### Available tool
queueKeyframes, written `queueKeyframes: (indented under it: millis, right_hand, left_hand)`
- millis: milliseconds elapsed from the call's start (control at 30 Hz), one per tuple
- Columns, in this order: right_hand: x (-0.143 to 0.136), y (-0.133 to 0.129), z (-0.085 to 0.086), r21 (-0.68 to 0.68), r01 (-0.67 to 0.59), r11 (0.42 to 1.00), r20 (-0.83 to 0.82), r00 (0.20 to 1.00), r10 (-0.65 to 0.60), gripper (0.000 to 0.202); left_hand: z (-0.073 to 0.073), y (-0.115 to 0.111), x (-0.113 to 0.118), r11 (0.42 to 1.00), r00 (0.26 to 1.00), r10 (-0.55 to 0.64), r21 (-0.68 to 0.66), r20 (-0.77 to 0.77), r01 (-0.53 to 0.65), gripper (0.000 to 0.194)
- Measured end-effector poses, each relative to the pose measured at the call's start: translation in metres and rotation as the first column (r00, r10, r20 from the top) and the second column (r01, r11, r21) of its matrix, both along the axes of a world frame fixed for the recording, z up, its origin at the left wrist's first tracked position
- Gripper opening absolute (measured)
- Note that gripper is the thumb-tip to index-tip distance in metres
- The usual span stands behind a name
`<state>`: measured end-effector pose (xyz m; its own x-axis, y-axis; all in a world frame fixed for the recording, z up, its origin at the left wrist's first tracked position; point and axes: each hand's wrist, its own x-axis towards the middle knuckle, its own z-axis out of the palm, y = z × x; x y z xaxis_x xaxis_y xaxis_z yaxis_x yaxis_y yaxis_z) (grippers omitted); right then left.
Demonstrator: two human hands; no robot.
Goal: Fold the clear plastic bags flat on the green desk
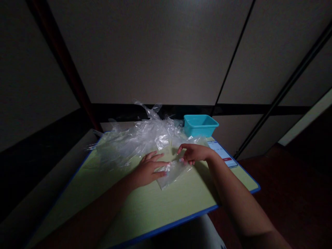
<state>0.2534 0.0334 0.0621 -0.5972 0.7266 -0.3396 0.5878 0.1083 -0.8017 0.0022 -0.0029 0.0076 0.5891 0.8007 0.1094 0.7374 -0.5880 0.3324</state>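
Note:
A small clear plastic bag (169, 176) lies flat on the table between my two hands. My left hand (149, 169) rests on its left side, palm down and fingers spread. At the bag's upper right edge is my right hand (194, 153), its index finger held out to the left. The thumb and other fingers of that hand are curled down onto the plastic, and seem to pinch it. Just beyond both hands spreads a loose, crumpled heap of clear plastic bags (145, 135).
A turquoise plastic basket (199, 130) stands at the table's back right corner. A phone (222, 154) with a lit screen lies by the right edge, partly behind my right wrist. The pale green table (145, 211) has a blue rim. Cabinet panels (155, 62) rise behind it.

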Motion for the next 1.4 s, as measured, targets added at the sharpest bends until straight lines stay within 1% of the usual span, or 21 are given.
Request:
queueKeyframes:
  millis: [100, 200, 300, 433, 533, 633, 733, 800, 900, 967, 1133, 1200, 1300, 1400]
  right_hand:
    - [0.002, 0.002, 0.001, 0.067, 0.023, 0.997, 0.015, 1.000, -0.024, 0.030]
    - [0.003, 0.002, 0.003, 0.099, 0.047, 0.994, 0.020, 0.999, -0.050, 0.026]
    - [0.000, -0.001, 0.005, 0.060, 0.033, 0.998, 0.007, 0.999, -0.034, 0.027]
    - [-0.003, -0.005, 0.006, -0.039, -0.067, 0.997, 0.018, 0.998, 0.068, 0.037]
    - [-0.003, -0.005, 0.005, -0.015, -0.081, 0.997, 0.040, 0.996, 0.082, 0.039]
    - [-0.001, -0.003, 0.005, 0.014, -0.060, 0.998, 0.009, 0.998, 0.060, 0.037]
    - [0.000, -0.002, 0.004, 0.008, -0.045, 0.999, -0.038, 0.998, 0.045, 0.034]
    - [0.000, -0.001, 0.002, 0.008, -0.048, 0.999, -0.019, 0.999, 0.049, 0.032]
    - [-0.002, 0.001, -0.003, 0.059, -0.078, 0.995, 0.055, 0.996, 0.074, 0.030]
    - [-0.002, 0.002, -0.006, 0.115, -0.102, 0.988, 0.055, 0.994, 0.096, 0.028]
    - [-0.004, 0.001, -0.007, 0.201, -0.168, 0.965, -0.151, 0.968, 0.200, 0.022]
    - [-0.005, 0.000, -0.005, 0.210, -0.181, 0.961, -0.181, 0.959, 0.220, 0.021]
    - [-0.003, 0.001, -0.005, 0.212, -0.195, 0.958, -0.155, 0.961, 0.230, 0.020]
    - [0.001, 0.005, -0.006, 0.235, -0.173, 0.956, -0.034, 0.982, 0.186, 0.021]
  left_hand:
    - [0.000, 0.000, 0.000, 1.000, 1.000, -0.002, 0.008, -0.019, 0.002, 0.040]
    - [-0.001, 0.000, 0.000, 1.000, 1.000, 0.001, 0.013, -0.029, -0.001, 0.040]
    - [-0.002, 0.000, -0.001, 1.000, 0.999, -0.003, 0.019, -0.035, 0.004, 0.040]
    - [-0.001, -0.001, -0.001, 1.000, 0.999, -0.004, 0.013, -0.033, 0.005, 0.040]
    - [-0.001, 0.000, -0.001, 1.000, 0.999, -0.005, 0.012, -0.036, 0.006, 0.040]
    - [-0.001, 0.000, -0.001, 1.000, 0.999, -0.003, 0.020, -0.037, 0.004, 0.040]
    - [-0.001, 0.000, 0.000, 1.000, 0.999, -0.003, 0.020, -0.036, 0.004, 0.041]
    - [-0.001, 0.000, 0.000, 1.000, 0.999, -0.003, 0.010, -0.036, 0.003, 0.041]
    - [-0.001, 0.000, -0.001, 1.000, 0.999, -0.003, 0.000, -0.035, 0.003, 0.041]
    - [-0.001, 0.000, -0.001, 1.000, 0.999, -0.003, 0.003, -0.034, 0.003, 0.042]
    - [0.000, -0.001, 0.000, 1.000, 0.999, -0.008, 0.005, -0.033, 0.008, 0.042]
    - [0.001, -0.001, 0.000, 1.000, 0.999, -0.002, 0.001, -0.034, 0.003, 0.041]
    - [0.001, -0.002, 0.000, 1.000, 0.999, -0.005, -0.001, -0.041, 0.005, 0.044]
    - [0.000, -0.001, 0.000, 1.000, 0.999, -0.008, 0.002, -0.046, 0.008, 0.047]
